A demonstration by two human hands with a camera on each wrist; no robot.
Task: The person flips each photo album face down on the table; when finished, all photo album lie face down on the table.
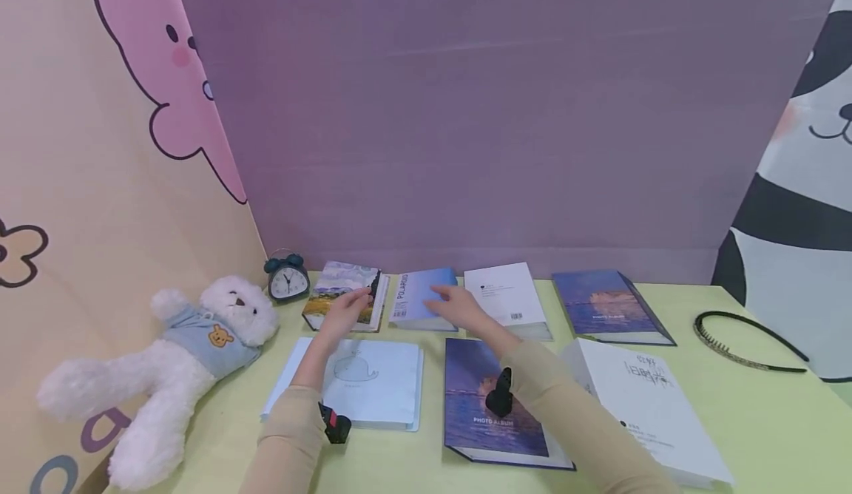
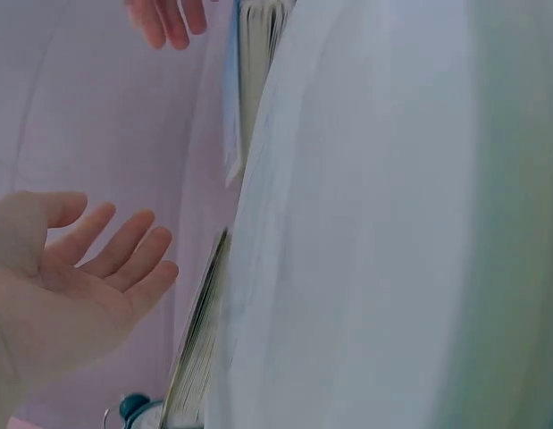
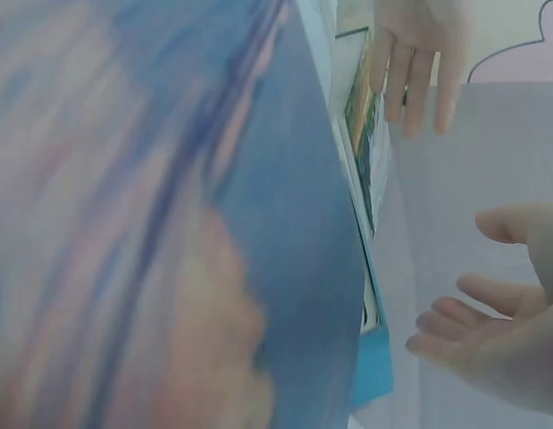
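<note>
My left hand [image 1: 345, 314] hovers over the book with a painted landscape cover [image 1: 336, 291], its fingers loosely extended and holding nothing. To the right, my right hand [image 1: 459, 308] hangs above the blue POLAROID book [image 1: 421, 298], fingers relaxed and also without anything in them. Under the left forearm lies a pale blue album with a whale drawing [image 1: 379, 387]. Beneath the right forearm is a dark blue photo album [image 1: 466, 398], partly covered by the sleeve. Both wrist views show air between the fingers and the books.
A white book [image 1: 506, 294] and another blue photo album [image 1: 599, 305] lie in the back row. A thick white book [image 1: 659, 413] is at front right, with a black headband [image 1: 745, 342] beyond it. At left are a plush bear [image 1: 213, 339] and an alarm clock [image 1: 289, 279].
</note>
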